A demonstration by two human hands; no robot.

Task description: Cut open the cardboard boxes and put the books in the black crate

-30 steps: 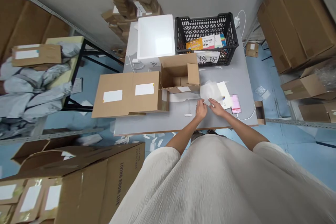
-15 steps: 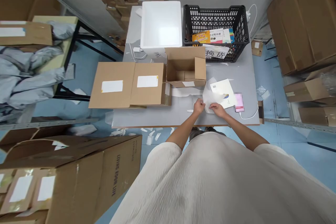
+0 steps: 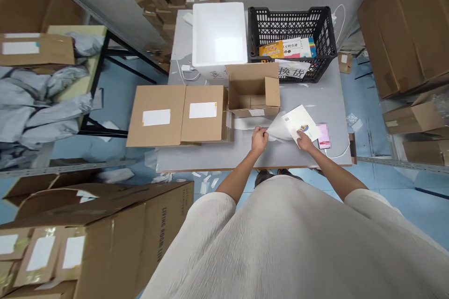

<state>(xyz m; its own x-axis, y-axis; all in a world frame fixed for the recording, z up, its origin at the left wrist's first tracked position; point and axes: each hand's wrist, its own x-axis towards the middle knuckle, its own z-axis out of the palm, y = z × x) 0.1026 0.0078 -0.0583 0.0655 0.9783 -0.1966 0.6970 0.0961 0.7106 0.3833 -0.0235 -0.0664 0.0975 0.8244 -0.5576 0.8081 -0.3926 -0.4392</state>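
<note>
My left hand [image 3: 260,139] is closed on the edge of a thin, whitish translucent bag [image 3: 278,127], which stretches rightward from my fingers over the grey table. To its right, my right hand [image 3: 304,140] grips the lower edge of a white booklet [image 3: 296,120] with a small coloured picture on its cover. The booklet's left side lies against or over the bag; which of the two I cannot tell. Just right of the booklet is a phone with a pink screen [image 3: 324,135] on a white cable. An open cardboard box [image 3: 253,112] stands beyond my left hand.
Closed cartons [image 3: 159,135] with white labels stand on the left of the grey table [image 3: 210,159]. At the back are a white foam box [image 3: 219,60] and a black crate [image 3: 328,46] holding books. A large carton [image 3: 147,243] is on the lower left.
My right hand has moved right, off the bag and onto the booklet. My left hand has shifted slightly left, pulling the bag taut into a point.
</note>
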